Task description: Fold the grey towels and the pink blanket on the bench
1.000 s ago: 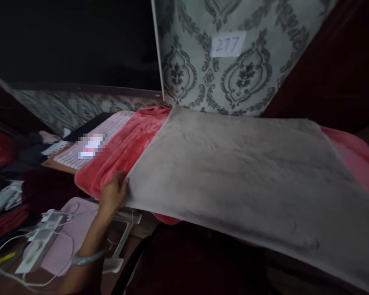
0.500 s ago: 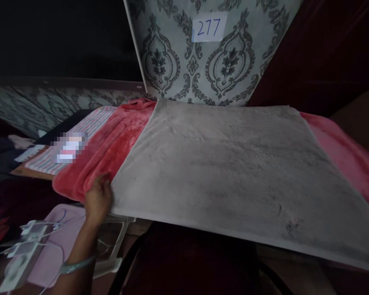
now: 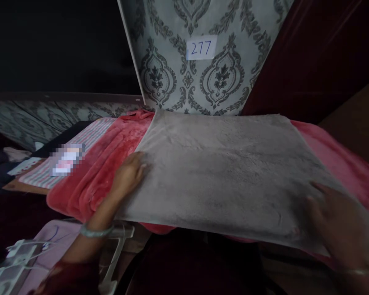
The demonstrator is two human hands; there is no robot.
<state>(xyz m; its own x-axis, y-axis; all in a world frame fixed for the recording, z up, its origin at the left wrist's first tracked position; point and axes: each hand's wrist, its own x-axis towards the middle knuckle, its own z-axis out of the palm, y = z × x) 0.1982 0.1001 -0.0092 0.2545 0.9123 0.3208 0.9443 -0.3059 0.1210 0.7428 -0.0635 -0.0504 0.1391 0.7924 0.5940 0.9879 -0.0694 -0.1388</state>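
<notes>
A grey plush cloth (image 3: 215, 176) lies spread over a red plush blanket (image 3: 106, 164), whose folds show on both sides. At the cloth's left edge is my left hand (image 3: 129, 175), fingers loosely bent, with no fabric visibly lifted in them. My right hand (image 3: 341, 225) is over the near right part of the cloth, blurred, thumb and forefinger apart. Whether either hand presses on the cloth is hard to make out. Small wrinkles run across the grey surface.
A striped cloth (image 3: 33, 176) with a blurred-out item lies at the left. A dark screen (image 3: 61, 49) hangs above it. A power strip (image 3: 18, 262) with cables rests on a pink surface (image 3: 57, 233) below. A paper marked 277 (image 3: 201, 47) is on the wall.
My left hand has moved up and rightward from the cloth's near left corner along its edge. My right hand has come into view at the right. The view has tilted slightly upward.
</notes>
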